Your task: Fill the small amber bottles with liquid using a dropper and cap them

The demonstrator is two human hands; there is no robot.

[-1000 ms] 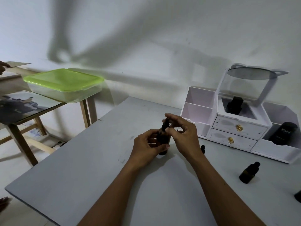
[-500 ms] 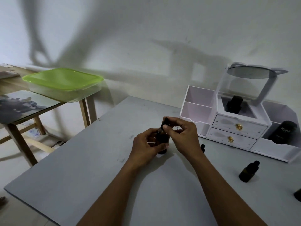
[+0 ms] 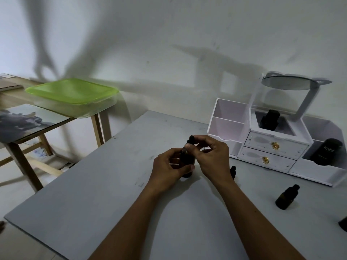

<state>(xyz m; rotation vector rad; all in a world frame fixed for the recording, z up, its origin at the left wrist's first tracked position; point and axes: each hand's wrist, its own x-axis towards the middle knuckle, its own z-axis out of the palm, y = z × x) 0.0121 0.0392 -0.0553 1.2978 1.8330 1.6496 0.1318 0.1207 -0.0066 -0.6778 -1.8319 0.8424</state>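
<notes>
A small amber bottle [image 3: 186,162] stands on the grey table [image 3: 93,194], and my left hand [image 3: 170,168] grips its body. My right hand [image 3: 211,155] pinches the black dropper cap [image 3: 190,140] at the bottle's neck. Behind my right wrist another small dark bottle [image 3: 233,171] shows partly. A capped amber bottle [image 3: 286,197] stands to the right. A dark object [image 3: 343,224] is cut off at the right edge.
A white organiser [image 3: 262,147] with two drawers, a mirror and dark containers stands at the back right. To the left, a wooden side table [image 3: 22,132] carries a green-lidded plastic box [image 3: 73,94]. A wall rises behind the table.
My right hand has come down a little with the dropper cap toward the bottle's neck. A person's hand at the far left has left the view.
</notes>
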